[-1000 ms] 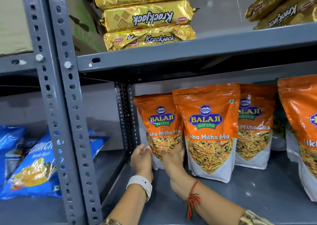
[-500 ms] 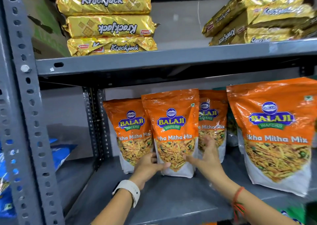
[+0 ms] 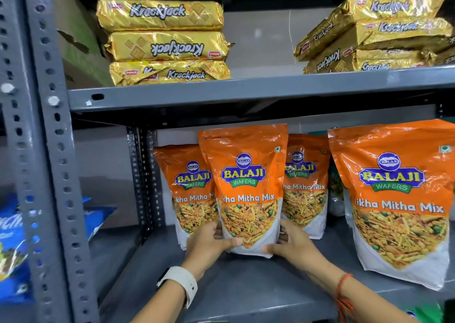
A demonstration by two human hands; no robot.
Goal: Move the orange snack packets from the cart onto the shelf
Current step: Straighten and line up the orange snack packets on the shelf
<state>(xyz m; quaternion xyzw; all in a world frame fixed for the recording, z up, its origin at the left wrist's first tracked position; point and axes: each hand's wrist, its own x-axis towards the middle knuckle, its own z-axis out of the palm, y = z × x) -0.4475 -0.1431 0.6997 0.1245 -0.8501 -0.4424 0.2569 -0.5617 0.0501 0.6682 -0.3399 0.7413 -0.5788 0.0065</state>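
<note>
Item held: one orange Balaji Tikha Mitha Mix pouch, upright on the grey lower shelf, standing in front of its neighbours. You have it clasped at its white base from both sides. Your left hand wraps the left edge, thumb laid across the front, fingers hidden behind the pouch. Your right hand wraps the right edge, thumb on the lower front corner, fingers likewise mostly out of sight. The first letters of "Tikha" are lost round the pouch's curved left side.

Behind it, left: a second orange pouch, its right side covered by the held one. Behind it, right: a third orange pouch, its left edge covered. Nearer and far right: a fourth orange pouch, well apart from your hands, its right edge cut off by the frame. Between the third and fourth, something green and white shows, too hidden to name.

On your wrists: a white watch band on the left, red thread on the right.

Upper shelf: three stacked gold Krackjack packs left, a tilted, blurred pile of more Krackjack packs right. A perforated grey upright stands far left; beyond it, blue packets, blurred and partly cut off.
</note>
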